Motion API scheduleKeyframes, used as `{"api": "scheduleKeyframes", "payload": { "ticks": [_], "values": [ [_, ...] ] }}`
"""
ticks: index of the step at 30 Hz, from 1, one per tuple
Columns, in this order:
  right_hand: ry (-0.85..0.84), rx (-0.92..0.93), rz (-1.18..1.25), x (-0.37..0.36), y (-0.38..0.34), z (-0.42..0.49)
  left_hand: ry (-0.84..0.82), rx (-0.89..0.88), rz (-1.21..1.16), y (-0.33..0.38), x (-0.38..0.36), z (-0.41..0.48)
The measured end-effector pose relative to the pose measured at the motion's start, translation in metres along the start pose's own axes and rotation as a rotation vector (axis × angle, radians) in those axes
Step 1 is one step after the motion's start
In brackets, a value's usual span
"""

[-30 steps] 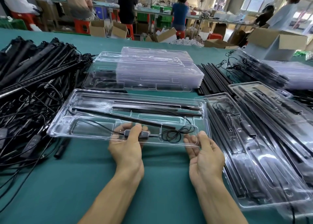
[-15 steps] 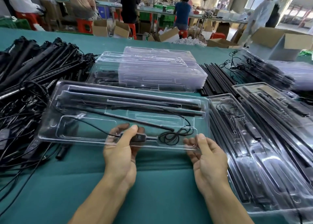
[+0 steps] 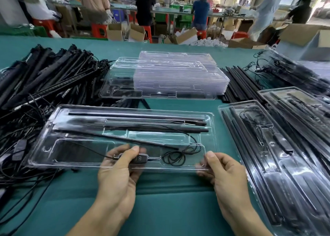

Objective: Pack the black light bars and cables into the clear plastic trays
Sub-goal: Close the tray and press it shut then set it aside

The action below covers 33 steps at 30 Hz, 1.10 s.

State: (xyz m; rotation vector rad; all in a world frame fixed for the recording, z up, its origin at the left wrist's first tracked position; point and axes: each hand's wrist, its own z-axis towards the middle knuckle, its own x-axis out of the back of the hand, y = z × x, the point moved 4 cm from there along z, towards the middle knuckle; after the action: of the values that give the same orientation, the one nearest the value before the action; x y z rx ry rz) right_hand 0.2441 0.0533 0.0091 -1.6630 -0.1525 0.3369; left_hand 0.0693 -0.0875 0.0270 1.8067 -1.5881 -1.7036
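Light bars (image 3: 155, 127), slim and black, lie lengthwise in the clear moulded tray (image 3: 53, 121) I hold above the green table (image 3: 169, 209). Their thin cable (image 3: 175, 157) is coiled in its near compartment. My left hand (image 3: 117, 175) grips the near rim, thumb on the inline switch (image 3: 140, 158). My right hand (image 3: 225, 175) pinches the rim's right end. White print on the loose bars (image 3: 44, 78) at left is too small to read.
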Motion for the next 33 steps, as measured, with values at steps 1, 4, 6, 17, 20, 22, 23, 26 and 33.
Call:
{"api": "scheduleKeyframes", "payload": {
  "ticks": [1, 4, 6, 17, 20, 22, 23, 26, 33],
  "values": [
    [-0.008, -0.001, -0.002, 0.0, 0.001, 0.0, 0.008, 0.008, 0.001, -0.001, 0.0, 0.0],
    [-0.027, -0.008, -0.022, 0.002, 0.001, 0.0, 0.02, 0.026, 0.002, -0.002, 0.002, -0.001],
    [-0.049, -0.023, -0.066, 0.005, 0.001, 0.0, 0.035, 0.034, 0.002, -0.003, 0.004, -0.001],
    [-0.144, 0.12, -0.916, 0.027, -0.022, 0.009, 0.016, 0.305, 0.215, -0.005, 0.011, -0.003],
    [-0.099, 0.079, -0.859, 0.034, -0.024, 0.009, -0.125, 0.462, 0.303, -0.002, 0.019, -0.012],
    [-0.065, 0.107, -0.891, 0.036, -0.027, 0.008, -0.144, 0.504, 0.308, 0.0, 0.026, -0.016],
    [-0.061, 0.146, -0.922, 0.035, -0.029, 0.007, -0.139, 0.497, 0.284, 0.001, 0.029, -0.017],
    [-0.097, 0.229, -0.908, 0.027, -0.033, 0.002, -0.183, 0.484, 0.323, 0.001, 0.031, -0.02],
    [-0.154, 0.014, -0.087, 0.025, -0.041, 0.013, -0.37, 0.567, 0.736, 0.012, 0.026, -0.034]
  ]
}}
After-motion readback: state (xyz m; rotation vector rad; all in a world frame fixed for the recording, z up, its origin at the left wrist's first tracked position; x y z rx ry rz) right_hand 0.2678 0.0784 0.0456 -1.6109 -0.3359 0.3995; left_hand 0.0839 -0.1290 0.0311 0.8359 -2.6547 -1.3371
